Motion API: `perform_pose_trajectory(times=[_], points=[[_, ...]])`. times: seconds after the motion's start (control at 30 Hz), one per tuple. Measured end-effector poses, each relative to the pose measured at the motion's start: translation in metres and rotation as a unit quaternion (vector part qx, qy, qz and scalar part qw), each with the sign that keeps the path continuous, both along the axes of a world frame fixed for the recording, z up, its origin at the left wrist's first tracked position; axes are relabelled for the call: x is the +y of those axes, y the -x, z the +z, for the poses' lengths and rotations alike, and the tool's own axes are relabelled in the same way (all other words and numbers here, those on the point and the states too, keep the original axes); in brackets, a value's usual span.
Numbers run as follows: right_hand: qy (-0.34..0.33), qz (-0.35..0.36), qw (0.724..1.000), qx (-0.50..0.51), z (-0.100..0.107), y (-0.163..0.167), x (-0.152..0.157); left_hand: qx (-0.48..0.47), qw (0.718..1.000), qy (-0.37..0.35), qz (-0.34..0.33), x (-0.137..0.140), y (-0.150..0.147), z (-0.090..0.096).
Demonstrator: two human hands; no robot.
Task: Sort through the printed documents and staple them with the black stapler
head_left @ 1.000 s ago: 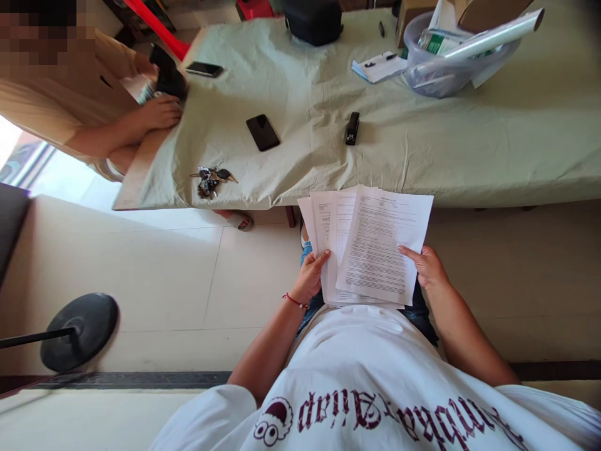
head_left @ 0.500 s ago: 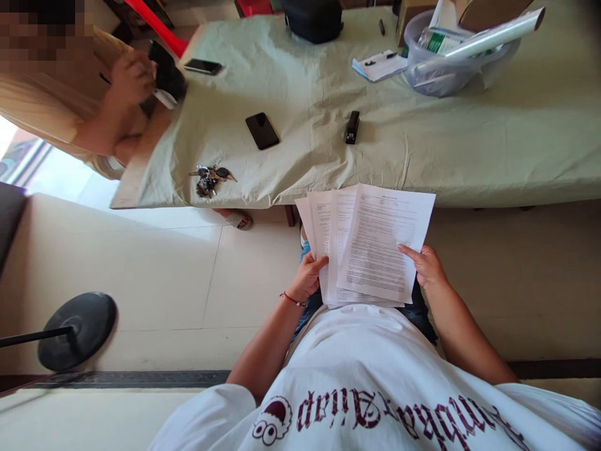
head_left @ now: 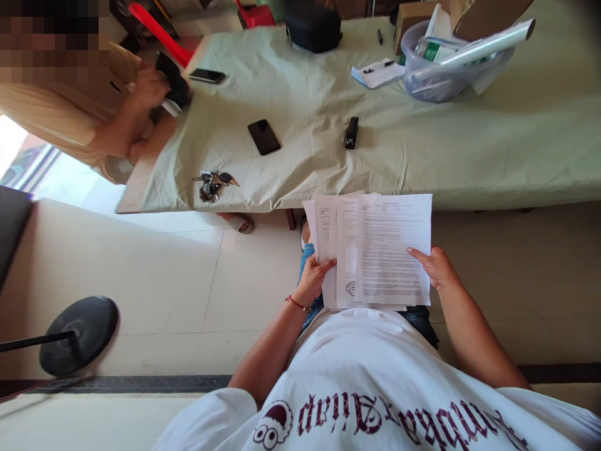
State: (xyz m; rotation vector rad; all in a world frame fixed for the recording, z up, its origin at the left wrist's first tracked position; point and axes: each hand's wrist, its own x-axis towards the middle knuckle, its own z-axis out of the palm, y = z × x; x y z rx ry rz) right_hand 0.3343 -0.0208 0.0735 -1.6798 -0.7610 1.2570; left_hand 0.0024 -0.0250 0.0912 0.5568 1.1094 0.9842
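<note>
Several printed sheets of paper are fanned out over my lap, just in front of the table edge. My left hand pinches the left sheets, thumb on top and fingers hidden underneath. On the other side my right hand grips the right edge of the top sheet, its thumb lying on the print. A round stamp mark shows on a sheet partly covered by the top one. Beyond the papers, a black stapler lies on the cloth-covered table.
On the table are a phone, a bunch of keys, another phone, a notepad, a black case and a plastic basin of supplies. A person sits at the left end. A round black stand base is on the floor.
The top sheet has turned more upright and slid right with my right hand, showing more of the sheets beneath, including the stamp. The person's hand at left has lowered toward a dark object.
</note>
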Motion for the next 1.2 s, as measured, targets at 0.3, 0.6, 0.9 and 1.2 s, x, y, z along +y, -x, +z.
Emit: perform_pose_trajectory(times=[0.3, 0.6, 0.9, 1.2], points=[[0.005, 0.01, 0.998, 0.055, 0.002, 0.006, -0.001, -0.006, 1.0, 0.005, 0.005, -0.001, 0.0, -0.003], [-0.017, -0.096, 0.995, 0.003, 0.001, -0.028, 0.005, -0.023, 1.0, 0.01, -0.001, -0.001, 0.003, -0.004], [-0.067, -0.221, 0.973, -0.001, 0.013, -0.059, 0.006, -0.023, 1.0, 0.0, -0.009, -0.001, 0.004, -0.001], [-0.05, -0.241, 0.966, 0.075, 0.02, -0.047, 0.005, 0.001, 1.0, 0.001, 0.001, 0.0, 0.007, -0.008]])
